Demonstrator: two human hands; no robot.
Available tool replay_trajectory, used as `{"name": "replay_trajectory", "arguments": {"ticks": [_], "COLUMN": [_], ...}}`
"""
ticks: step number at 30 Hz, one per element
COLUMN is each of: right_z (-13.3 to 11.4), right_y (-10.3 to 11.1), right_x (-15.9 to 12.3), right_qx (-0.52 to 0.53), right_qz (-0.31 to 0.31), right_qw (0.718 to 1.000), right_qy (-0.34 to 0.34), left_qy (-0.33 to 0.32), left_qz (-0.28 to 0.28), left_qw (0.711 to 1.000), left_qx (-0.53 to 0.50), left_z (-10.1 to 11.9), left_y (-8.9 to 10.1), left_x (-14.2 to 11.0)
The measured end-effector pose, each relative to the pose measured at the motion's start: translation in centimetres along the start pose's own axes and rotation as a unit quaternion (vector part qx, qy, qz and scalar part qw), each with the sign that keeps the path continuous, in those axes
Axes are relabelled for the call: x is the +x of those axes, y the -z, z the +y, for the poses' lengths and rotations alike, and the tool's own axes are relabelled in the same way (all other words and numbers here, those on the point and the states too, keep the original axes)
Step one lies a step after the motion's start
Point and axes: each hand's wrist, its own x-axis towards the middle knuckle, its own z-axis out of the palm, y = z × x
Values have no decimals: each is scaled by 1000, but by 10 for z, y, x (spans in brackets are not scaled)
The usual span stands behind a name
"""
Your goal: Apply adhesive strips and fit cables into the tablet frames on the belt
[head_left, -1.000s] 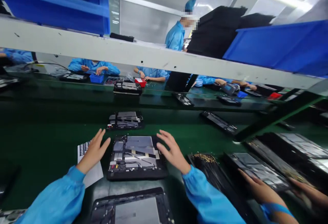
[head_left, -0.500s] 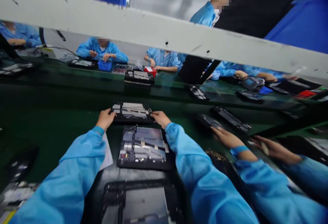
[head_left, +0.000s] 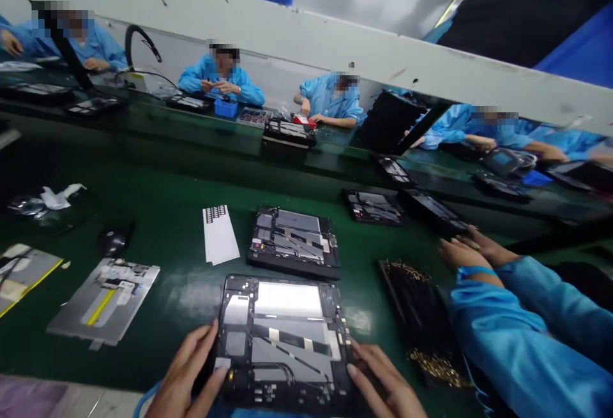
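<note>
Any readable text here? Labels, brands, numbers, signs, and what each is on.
None can be read.
White sheet: rows of small black marks near its top, too small to make out.
Nearest opened device: pale patches and fine markings, too small to read.
Opened device behind it: same, nothing legible.
Metal panel at left: pale label-like patches, too blurred.

The left hand (head_left: 189, 376) and right hand (head_left: 385, 383) face each other, apart, in a holding pose. Their fingers (head_left: 204, 338) point forward and inward, thumbs (head_left: 211, 389) nearer the body; wrist bend is hard to judge.
</note>
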Motion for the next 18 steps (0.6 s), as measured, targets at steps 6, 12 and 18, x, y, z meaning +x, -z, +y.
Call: {"name": "replay_trajectory", "arguments": {"ticks": [6,12,18], "right_z": [-58,-134,-144], "right_y": [10,-96,-198], "right_x": [124,284,361], "right_qx": [-27,-96,-198], "right_qz": [14,-207,-278], "right_qw": [990,919,878], "right_qy": [135,323,335], "left_qy": [-40,-27,-12], "left_qz": [90,31,1], "left_qw": [995,999,999], "left_qx": [32,34,34], "left_z": [-37,-91,-117], "left_y": [26,-2,-21], "left_x": [127,238,239]}}
